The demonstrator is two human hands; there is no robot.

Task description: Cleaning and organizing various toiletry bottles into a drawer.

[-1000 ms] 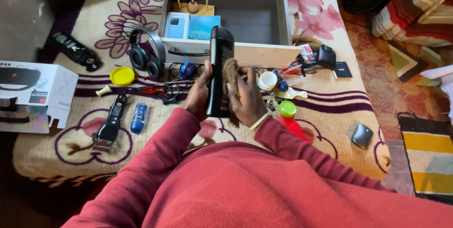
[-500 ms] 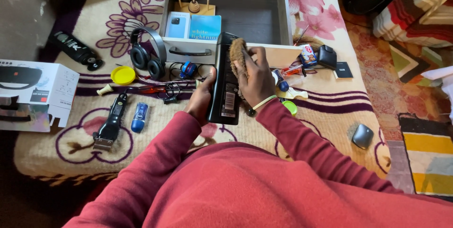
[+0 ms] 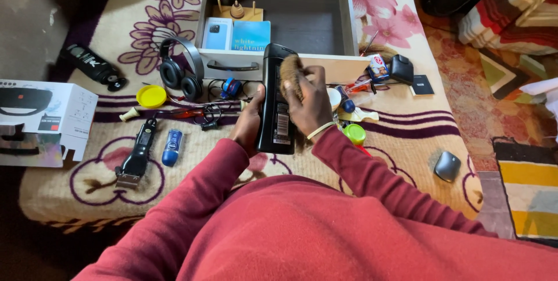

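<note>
My left hand (image 3: pixel 249 124) grips a tall black bottle (image 3: pixel 275 99) from its left side and holds it upright above the patterned blanket. My right hand (image 3: pixel 309 105) presses a brown cloth (image 3: pixel 289 76) against the bottle's upper right side. Both red sleeves fill the bottom of the view. Just beyond the bottle stands an open grey drawer (image 3: pixel 303 60) with a blue book, a phone box and bottles in its left half.
Black headphones (image 3: pixel 179 67), a yellow lid (image 3: pixel 151 95), a hair clipper (image 3: pixel 135 156) and a small blue tube (image 3: pixel 171 147) lie to the left. A white box (image 3: pixel 43 119) sits at the left edge. A green-capped red bottle (image 3: pixel 354 136) and a grey mouse (image 3: pixel 447 166) lie right.
My right hand rubbed the cloth up the bottle's side from the middle toward the top and has come slightly back down. The bottle shifted a little in my left hand.
</note>
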